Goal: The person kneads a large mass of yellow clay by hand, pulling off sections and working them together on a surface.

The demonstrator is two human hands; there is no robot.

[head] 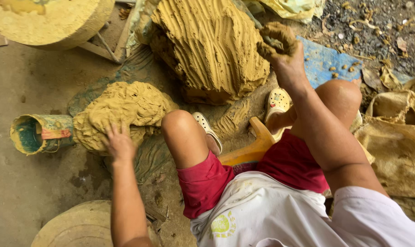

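1. Left hand is down on the near edge of the small clay heap, fingers spread flat and pressing into it, gripping nothing.
2. That heap sits on a dark sheet on the ground, just left of the person's left knee.
3. Right hand is up at the right side of the big clay block, fingers clenched around a wad of clay, the whole hand smeared in it.
4. The block stands ahead of the knees, its face scored with long grooves.
5. A lying can, green inside, rests just beside the small heap on its left.
6. A blue board lies beyond the right knee, with clay crumbs on it.
7. Pale clogs show between the legs, near a yellow stool.
8. Round clay-coated discs sit at top left and bottom left.
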